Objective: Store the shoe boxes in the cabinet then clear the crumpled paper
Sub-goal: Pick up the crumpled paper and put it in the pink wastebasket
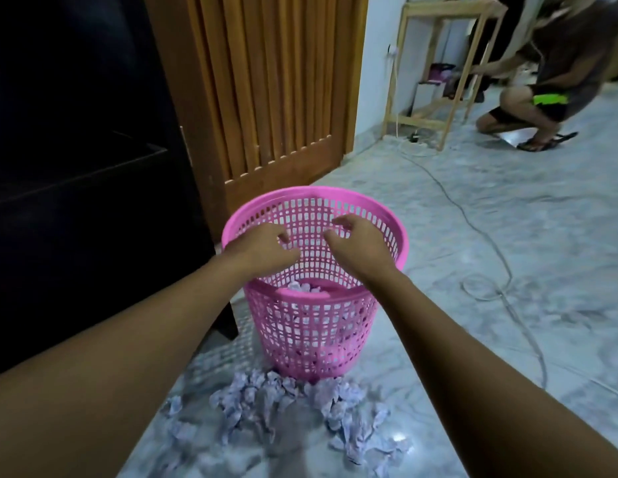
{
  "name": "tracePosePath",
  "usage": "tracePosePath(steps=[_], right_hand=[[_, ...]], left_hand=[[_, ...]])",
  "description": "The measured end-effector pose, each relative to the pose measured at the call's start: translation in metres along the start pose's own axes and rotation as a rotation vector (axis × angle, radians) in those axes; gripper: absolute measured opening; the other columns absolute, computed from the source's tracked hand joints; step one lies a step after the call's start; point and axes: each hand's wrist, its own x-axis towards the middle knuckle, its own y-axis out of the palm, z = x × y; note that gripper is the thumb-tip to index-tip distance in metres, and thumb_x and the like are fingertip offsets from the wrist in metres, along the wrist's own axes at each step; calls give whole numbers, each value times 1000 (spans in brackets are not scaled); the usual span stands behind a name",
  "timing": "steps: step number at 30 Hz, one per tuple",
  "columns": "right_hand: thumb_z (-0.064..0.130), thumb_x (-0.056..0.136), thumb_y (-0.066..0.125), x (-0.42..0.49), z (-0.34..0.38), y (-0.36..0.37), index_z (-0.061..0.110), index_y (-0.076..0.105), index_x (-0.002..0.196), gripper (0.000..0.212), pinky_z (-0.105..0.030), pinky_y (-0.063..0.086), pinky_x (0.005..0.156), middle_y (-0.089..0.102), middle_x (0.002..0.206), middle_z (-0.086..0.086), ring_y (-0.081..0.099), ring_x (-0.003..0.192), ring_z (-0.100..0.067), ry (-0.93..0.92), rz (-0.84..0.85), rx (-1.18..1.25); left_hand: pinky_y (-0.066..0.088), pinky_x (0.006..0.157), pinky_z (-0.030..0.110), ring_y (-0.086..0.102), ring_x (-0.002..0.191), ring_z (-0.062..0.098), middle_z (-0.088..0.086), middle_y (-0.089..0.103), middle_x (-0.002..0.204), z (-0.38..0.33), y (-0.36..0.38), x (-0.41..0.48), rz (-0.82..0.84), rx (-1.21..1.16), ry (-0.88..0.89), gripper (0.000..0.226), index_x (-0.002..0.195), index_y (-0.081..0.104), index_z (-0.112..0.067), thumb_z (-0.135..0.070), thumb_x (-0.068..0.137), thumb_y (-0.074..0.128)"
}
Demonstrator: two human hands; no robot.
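Floor (438, 253) of pale shiny stone spread out under both hands and far off to the right of them. A big dark cabinet (76, 167) stood to the left of the left hand. It was too dark to tell if shoe boxes sat inside, and none showed anywhere. A brown wooden door (266, 81) stood past the hands. A pink basket (300, 196) full of little holes stood right under the hands, probably put close to the mess so the paper had only a short way to go. Crumpled paper (283, 408) lay in a heap on the floor, nearer the person than the hands and touching the foot of the basket, so that job looked only partly done. The left hand (262, 248) and the right hand (356, 243) hung side by side over the basket's mouth. Their fingers were loose and a little bent, holding nothing, as hands are when they let things drop in. A few paper bits (302, 288) lay down inside the basket, under the hands.
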Motion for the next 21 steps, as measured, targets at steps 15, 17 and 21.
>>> tracePosePath(steps=[15,17,21], right_hand=[[29,89,55,-172,-63,22,16,59,128,42,-54,32,111,55,136,-11,51,126,-28,-380,-348,-478],[29,88,55,-199,-92,42,15,61,124,40,-50,40,103,58,130,-11,54,119,-30,-263,-345,-420],[32,82,59,-235,-147,78,14,64,123,45,-46,52,86,61,123,-13,59,111,-32,-31,-160,-398]], left_hand=[[43,101,48,41,129,38,17,38,145,61,206,-208,-327,-54,208,62,137,47,-18,-52,86,47],[38,106,45,34,136,34,13,29,152,71,236,-226,39,102,186,74,148,33,-26,-64,85,40],[41,102,42,31,136,33,11,17,153,97,275,-246,486,271,117,81,153,17,-31,-61,87,53]])
